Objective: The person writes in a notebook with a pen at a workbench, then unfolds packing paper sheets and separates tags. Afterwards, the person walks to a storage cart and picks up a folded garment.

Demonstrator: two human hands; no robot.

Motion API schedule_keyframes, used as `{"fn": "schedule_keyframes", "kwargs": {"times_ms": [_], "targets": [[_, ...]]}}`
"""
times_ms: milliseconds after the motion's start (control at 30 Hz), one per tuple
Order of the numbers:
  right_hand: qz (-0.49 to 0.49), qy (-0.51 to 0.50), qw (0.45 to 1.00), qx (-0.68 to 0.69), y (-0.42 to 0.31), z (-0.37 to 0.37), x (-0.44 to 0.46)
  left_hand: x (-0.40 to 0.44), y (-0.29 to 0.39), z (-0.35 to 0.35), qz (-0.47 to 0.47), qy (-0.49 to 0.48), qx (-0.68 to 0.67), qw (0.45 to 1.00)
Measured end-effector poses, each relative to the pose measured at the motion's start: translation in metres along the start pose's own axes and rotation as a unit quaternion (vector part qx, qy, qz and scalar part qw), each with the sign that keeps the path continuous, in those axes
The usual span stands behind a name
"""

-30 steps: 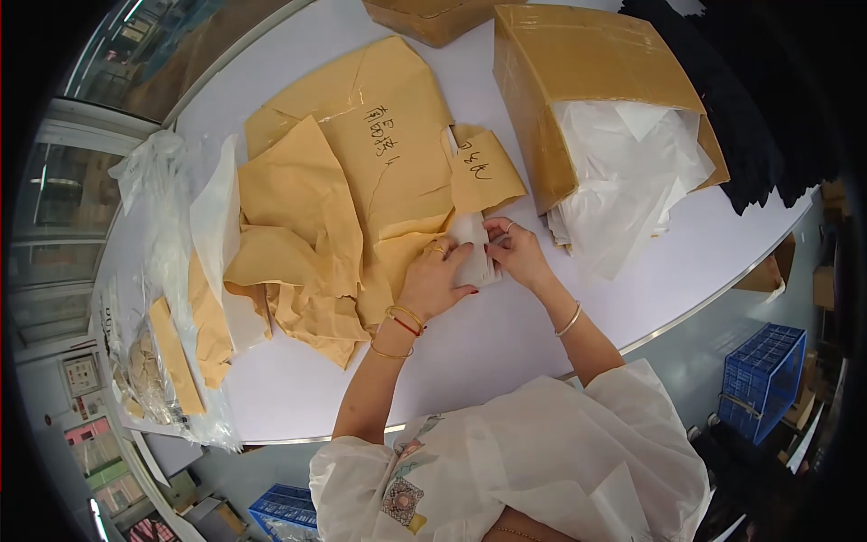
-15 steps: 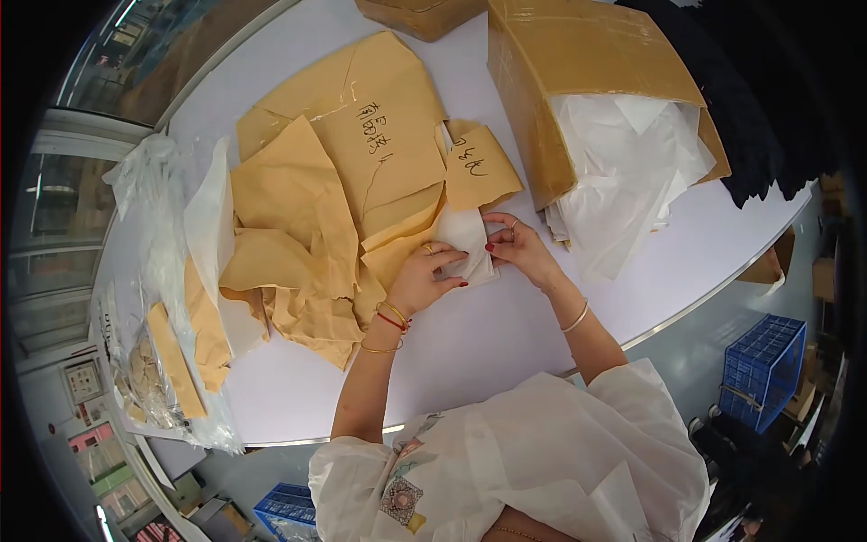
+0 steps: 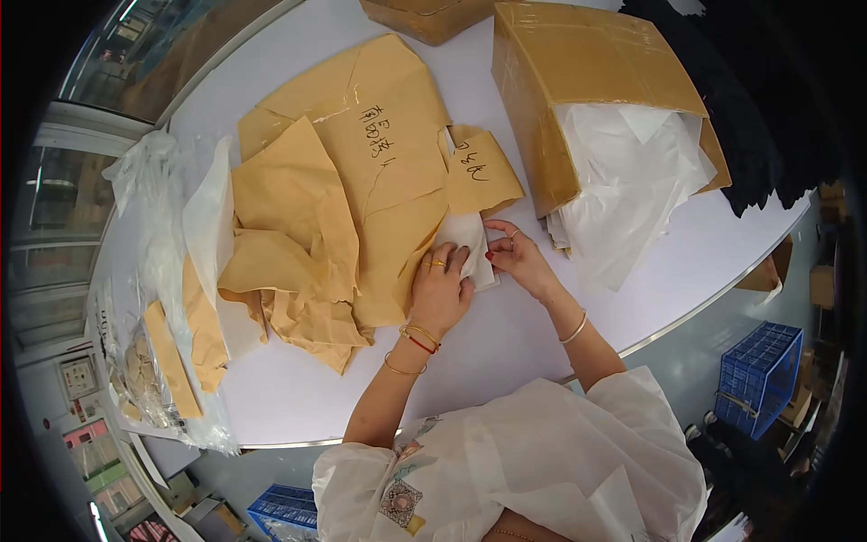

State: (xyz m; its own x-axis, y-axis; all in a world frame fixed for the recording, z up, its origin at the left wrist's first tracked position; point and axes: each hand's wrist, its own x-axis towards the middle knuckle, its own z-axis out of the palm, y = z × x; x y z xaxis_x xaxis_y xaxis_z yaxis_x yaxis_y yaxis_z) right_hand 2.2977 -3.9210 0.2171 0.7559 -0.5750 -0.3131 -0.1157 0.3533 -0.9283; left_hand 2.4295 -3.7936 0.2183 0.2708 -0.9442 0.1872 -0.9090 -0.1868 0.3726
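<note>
Pale tabletop (image 3: 506, 348) stretched to a curved edge below my left hand (image 3: 440, 294), its fingers curled over white sheets (image 3: 465, 233). My right hand (image 3: 524, 260) bent thumb and forefinger beside them, pinch unclear. Brown paper (image 3: 388, 135) and my left fingers hid part.

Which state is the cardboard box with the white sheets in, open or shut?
Open: the side of the cardboard box facing the person shows white sheets spilling out.
</note>
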Motion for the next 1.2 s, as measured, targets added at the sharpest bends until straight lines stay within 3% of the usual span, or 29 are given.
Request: {"fn": "schedule_keyframes", "kwargs": {"times_ms": [100,133,167,233,267,400,467,500,567,600,733,833,900,1000,1033,1067,1133,1167,1200], "targets": [[-0.030,0.020,0.996,-0.082,-0.004,0.004,0.003,-0.004,-0.004,0.006,-0.007,0.045,0.019,0.999],[-0.125,0.043,0.967,-0.218,-0.007,0.008,0.005,-0.010,-0.008,0.017,0.000,0.048,-0.005,0.999],[-0.219,0.065,0.909,-0.348,-0.011,0.012,0.008,-0.016,-0.014,0.029,0.007,0.052,-0.027,0.998],[-0.392,0.103,0.715,-0.569,-0.020,0.019,0.016,-0.021,-0.022,0.041,0.020,0.063,-0.069,0.995],[-0.401,0.097,0.713,-0.568,-0.024,0.021,0.021,-0.018,-0.021,0.032,0.015,0.071,-0.064,0.995],[-0.432,-0.122,0.739,-0.502,-0.050,0.030,0.063,-0.019,-0.015,-0.022,-0.051,0.149,-0.129,0.979],[-0.322,-0.114,0.824,-0.451,-0.069,0.036,0.077,-0.028,-0.023,-0.043,-0.175,0.044,-0.032,0.983],[-0.390,-0.092,0.820,-0.408,-0.085,0.037,0.081,-0.033,-0.032,-0.056,-0.182,0.056,-0.028,0.981],[-0.365,-0.058,0.882,-0.291,-0.114,0.037,0.080,-0.044,-0.054,-0.088,-0.298,0.030,-0.051,0.953],[-0.369,-0.068,0.891,-0.255,-0.127,0.034,0.080,-0.047,-0.061,-0.098,-0.305,0.042,-0.049,0.950],[-0.425,-0.117,0.887,-0.137,-0.157,0.030,0.076,-0.066,-0.077,-0.129,-0.267,0.075,-0.108,0.955],[-0.380,-0.061,0.923,-0.026,-0.166,0.005,0.067,-0.092,-0.077,-0.130,-0.281,0.102,-0.097,0.949],[-0.398,-0.072,0.912,0.069,-0.159,-0.009,0.072,-0.109,-0.087,-0.135,-0.279,0.123,-0.080,0.949],[-0.458,-0.138,0.876,0.063,-0.163,-0.001,0.045,-0.132,-0.086,-0.118,-0.245,0.186,-0.166,0.937],[-0.473,-0.156,0.866,0.054,-0.169,0.000,0.031,-0.141,-0.090,-0.110,-0.238,0.162,-0.324,0.901],[-0.483,-0.111,0.867,0.060,-0.180,0.008,0.011,-0.149,-0.091,-0.102,-0.218,0.133,-0.476,0.842],[-0.511,-0.115,0.850,0.062,-0.208,-0.001,-0.016,-0.159,-0.088,-0.093,-0.248,0.122,-0.354,0.894],[-0.523,-0.067,0.849,0.031,-0.226,0.004,-0.034,-0.157,-0.087,-0.091,-0.170,0.143,-0.358,0.907],[-0.528,-0.094,0.844,0.031,-0.241,0.008,-0.047,-0.158,-0.088,-0.075,-0.176,0.144,-0.356,0.906]]}}
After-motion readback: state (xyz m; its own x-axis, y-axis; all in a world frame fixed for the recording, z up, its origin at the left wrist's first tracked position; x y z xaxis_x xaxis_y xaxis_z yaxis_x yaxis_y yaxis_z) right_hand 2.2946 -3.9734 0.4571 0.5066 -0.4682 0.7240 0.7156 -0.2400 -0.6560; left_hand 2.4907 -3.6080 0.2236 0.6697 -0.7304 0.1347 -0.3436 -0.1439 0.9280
